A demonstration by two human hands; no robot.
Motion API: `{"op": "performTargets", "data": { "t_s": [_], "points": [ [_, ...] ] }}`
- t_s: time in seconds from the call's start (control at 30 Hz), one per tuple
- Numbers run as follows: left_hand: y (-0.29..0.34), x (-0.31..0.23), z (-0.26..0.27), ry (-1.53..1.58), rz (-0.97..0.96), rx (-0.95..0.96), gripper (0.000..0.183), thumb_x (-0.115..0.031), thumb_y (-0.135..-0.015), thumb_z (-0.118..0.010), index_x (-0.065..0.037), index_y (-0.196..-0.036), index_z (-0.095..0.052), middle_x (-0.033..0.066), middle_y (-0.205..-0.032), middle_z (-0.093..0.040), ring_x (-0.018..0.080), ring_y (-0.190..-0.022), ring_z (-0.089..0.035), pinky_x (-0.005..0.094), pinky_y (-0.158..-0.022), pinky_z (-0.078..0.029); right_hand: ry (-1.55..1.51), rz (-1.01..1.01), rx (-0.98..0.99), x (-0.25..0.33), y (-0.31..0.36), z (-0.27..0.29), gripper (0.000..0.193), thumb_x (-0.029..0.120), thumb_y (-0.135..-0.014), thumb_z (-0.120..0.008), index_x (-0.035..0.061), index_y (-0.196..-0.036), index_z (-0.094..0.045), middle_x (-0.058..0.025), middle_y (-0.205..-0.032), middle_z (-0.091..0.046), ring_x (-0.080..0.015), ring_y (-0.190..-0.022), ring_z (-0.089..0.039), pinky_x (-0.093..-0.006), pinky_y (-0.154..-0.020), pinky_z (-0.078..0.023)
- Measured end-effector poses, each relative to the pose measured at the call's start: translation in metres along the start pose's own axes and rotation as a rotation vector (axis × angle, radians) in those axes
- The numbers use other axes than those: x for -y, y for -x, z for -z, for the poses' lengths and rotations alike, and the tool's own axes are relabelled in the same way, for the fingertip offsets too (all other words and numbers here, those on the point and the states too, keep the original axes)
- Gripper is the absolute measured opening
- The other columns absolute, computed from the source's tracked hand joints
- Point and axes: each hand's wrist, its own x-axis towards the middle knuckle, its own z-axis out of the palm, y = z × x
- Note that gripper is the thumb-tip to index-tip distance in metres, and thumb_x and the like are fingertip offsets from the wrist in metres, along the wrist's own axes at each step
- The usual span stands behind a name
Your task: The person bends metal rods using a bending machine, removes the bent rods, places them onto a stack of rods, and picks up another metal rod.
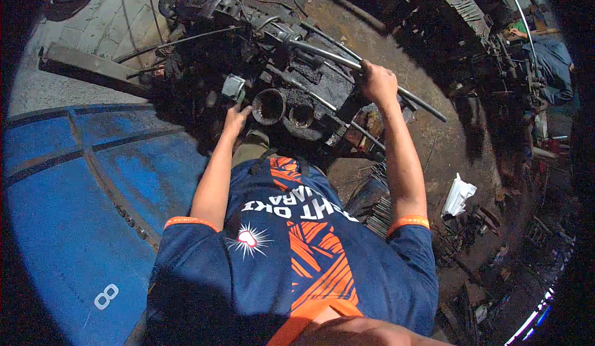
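Note:
My right hand (379,83) is closed round a long steel bar (421,104) that slants from the machine down to the right. The bar's far end meets a round fitting (289,41) on a dark, greasy machine (248,48). At the machine's near left side, my left hand (235,122) has its fingers curled just below a shiny squarish metal block (233,87); what they grip is hard to make out. Beside that hand stand a round metal cup (269,106) and a smaller one (302,116), both dark inside. Thin metal rods (322,101) cross a tray of dark grit (313,73).
A big blue sheet-metal panel (80,210) lies to my left, below a steel beam (93,68). A crumpled white bag (458,195) is on the dirty floor, near scrap metal (477,222). Another person in blue trousers (551,67) is at the far right.

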Motion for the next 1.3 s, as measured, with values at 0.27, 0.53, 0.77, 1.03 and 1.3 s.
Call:
{"op": "performTargets", "data": {
  "t_s": [0.27, 0.53, 0.77, 1.03, 1.3],
  "points": [
    [-0.011, 0.010, 0.001, -0.100, 0.031, 0.011, 0.042, -0.028, -0.078, -0.064, 0.006, -0.102, -0.059, 0.0148, -0.083, -0.065, 0.0204, -0.074, -0.056, 0.0349, -0.072, -0.043, -0.049, 0.105, -0.143, -0.002, 0.002, -0.001, 0.020, 0.028, -0.077, -0.059, 0.0092, -0.084, -0.058, -0.0164, -0.078, -0.062, -0.0361, -0.076, -0.060, -0.0443, -0.065, -0.047],
    [-0.009, 0.011, 0.003, -0.073, -0.070, -0.015, 0.041, -0.029, -0.079, -0.063, 0.006, -0.099, -0.059, 0.0175, -0.084, -0.064, 0.0226, -0.077, -0.058, 0.0360, -0.074, -0.043, -0.021, 0.051, -0.095, 0.005, 0.008, 0.006, 0.020, 0.024, -0.076, -0.059, 0.0107, -0.090, -0.057, -0.0127, -0.086, -0.062, -0.0329, -0.086, -0.059, -0.0435, -0.072, -0.045],
    [0.001, -0.008, 0.000, -0.022, 0.049, 0.040, 0.042, -0.030, -0.079, -0.063, 0.006, -0.100, -0.058, 0.0101, -0.079, -0.062, 0.0202, -0.074, -0.054, 0.0348, -0.074, -0.042, -0.011, 0.020, -0.117, 0.000, 0.013, -0.004, 0.030, 0.018, -0.071, -0.061, 0.0129, -0.100, -0.057, -0.0110, -0.098, -0.062, -0.0319, -0.095, -0.057, -0.0467, -0.081, -0.043],
    [-0.005, 0.002, 0.004, -0.011, 0.030, 0.052, 0.037, -0.026, -0.079, -0.064, 0.005, -0.100, -0.059, 0.0061, -0.080, -0.060, 0.0144, -0.073, -0.052, 0.0308, -0.071, -0.042, 0.044, -0.002, -0.129, 0.002, 0.015, -0.002, 0.040, 0.014, -0.068, -0.062, 0.0134, -0.108, -0.057, -0.0107, -0.104, -0.061, -0.0309, -0.100, -0.056, -0.0473, -0.086, -0.042],
    [0.006, -0.019, -0.005, 0.020, 0.036, -0.022, 0.027, -0.025, -0.080, -0.064, 0.001, -0.085, -0.059, -0.0015, -0.062, -0.050, 0.0082, -0.054, -0.042, 0.0268, -0.050, -0.033, 0.038, -0.055, -0.131, 0.002, 0.018, -0.005, 0.046, 0.015, -0.066, -0.064, 0.0135, -0.111, -0.057, -0.0094, -0.108, -0.061, -0.0302, -0.101, -0.056, -0.0483, -0.091, -0.039]
  ]
}}
